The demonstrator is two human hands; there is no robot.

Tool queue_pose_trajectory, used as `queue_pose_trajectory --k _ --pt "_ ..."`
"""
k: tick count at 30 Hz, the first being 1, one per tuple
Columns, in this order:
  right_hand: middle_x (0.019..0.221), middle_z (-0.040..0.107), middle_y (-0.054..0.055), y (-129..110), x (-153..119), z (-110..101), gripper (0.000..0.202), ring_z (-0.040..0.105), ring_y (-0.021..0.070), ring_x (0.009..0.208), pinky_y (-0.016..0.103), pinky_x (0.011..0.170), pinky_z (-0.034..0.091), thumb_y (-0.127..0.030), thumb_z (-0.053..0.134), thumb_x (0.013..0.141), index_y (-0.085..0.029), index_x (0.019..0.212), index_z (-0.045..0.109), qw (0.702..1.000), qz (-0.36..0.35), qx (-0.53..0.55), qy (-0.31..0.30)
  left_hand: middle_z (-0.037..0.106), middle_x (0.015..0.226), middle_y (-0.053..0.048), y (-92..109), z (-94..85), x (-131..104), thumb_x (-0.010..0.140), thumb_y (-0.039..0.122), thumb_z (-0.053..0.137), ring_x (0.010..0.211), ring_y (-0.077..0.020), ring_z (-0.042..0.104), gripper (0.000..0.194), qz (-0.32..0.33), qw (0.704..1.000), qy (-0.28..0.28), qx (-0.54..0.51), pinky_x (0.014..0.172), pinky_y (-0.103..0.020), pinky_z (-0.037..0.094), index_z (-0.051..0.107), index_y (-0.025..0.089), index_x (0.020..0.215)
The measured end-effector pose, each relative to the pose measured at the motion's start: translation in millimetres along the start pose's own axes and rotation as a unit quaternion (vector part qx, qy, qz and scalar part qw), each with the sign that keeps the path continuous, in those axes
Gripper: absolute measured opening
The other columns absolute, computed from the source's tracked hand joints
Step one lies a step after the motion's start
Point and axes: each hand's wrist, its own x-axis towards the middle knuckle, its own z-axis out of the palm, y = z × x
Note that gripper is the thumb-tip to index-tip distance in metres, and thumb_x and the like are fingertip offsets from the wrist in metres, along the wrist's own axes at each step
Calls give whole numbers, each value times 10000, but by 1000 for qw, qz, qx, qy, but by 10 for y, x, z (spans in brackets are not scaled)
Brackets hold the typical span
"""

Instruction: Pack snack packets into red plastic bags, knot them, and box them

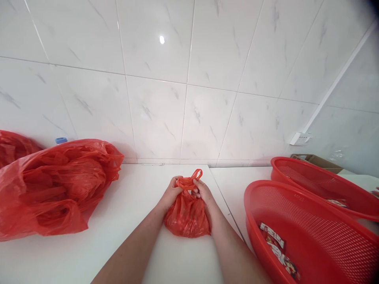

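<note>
A small red plastic bag, filled and bulging, rests on the white table in front of me. My left hand grips the gathered top of the bag from the left. On the other side, my right hand pinches the bag's handle, and a loop of it sticks up above the fingers. The bag's neck is bunched between both hands. What lies inside cannot be made out through the red plastic.
Left stands a large open red bag stuffed with red plastic, a blue cap behind it. Right, a red basket holds a few printed packets; another red basket stands behind. A tiled wall closes the back.
</note>
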Motion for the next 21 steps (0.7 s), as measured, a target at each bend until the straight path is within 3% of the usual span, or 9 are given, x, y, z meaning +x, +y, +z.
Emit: queue_pose_trajectory --k 3,5,7,11,14,18,21 --pt "392 368 -116 -5 35 -4 377 216 38 319 206 372 175 -511 688 637 -207 830 578 1000 -5 -13 25 610 1161 -80 -11 -11 -31 658 169 736 1011 -241 616 680 85 991 28 97 921 -375 448 471 265 1278" --pt "387 397 -104 0 46 12 366 250 47 313 213 365 168 -491 686 647 -198 849 601 999 -7 -27 32 515 1310 -85 -1 5 -55 614 154 772 1205 -257 493 739 142 981 37 126 1026 -350 356 483 271 1284" --pt "390 424 -94 12 45 32 346 273 54 314 216 361 157 -471 681 663 -195 860 614 999 -11 -38 33 476 1356 -84 9 27 -67 573 147 799 1268 -265 427 736 173 974 48 137 1056 -330 317 528 257 1249" --pt "405 461 -80 21 12 55 325 265 49 317 216 359 122 -454 683 668 -190 846 617 999 -16 -40 16 666 1087 -90 -3 30 -41 656 259 750 1080 -281 581 414 112 986 45 112 938 -355 434 651 186 1051" --pt "463 513 -65 -12 -34 59 360 270 46 336 209 370 148 -426 694 657 -188 918 623 1000 -16 -24 -7 721 833 -70 -15 0 -8 701 325 705 905 -285 651 248 50 996 18 74 809 -363 496 680 177 899" --pt "625 568 -30 -60 -76 73 511 318 62 403 214 423 282 -575 563 734 -204 1084 609 997 7 54 -51 718 727 -63 3 -38 21 737 380 664 823 -271 670 248 37 995 -19 89 761 -358 504 680 179 881" --pt "605 542 -27 -51 -73 70 530 293 61 415 211 429 282 -616 529 759 -180 1036 647 992 19 92 -82 719 745 -69 32 -59 32 735 402 663 812 -267 669 288 33 992 -5 121 754 -354 503 675 172 907"
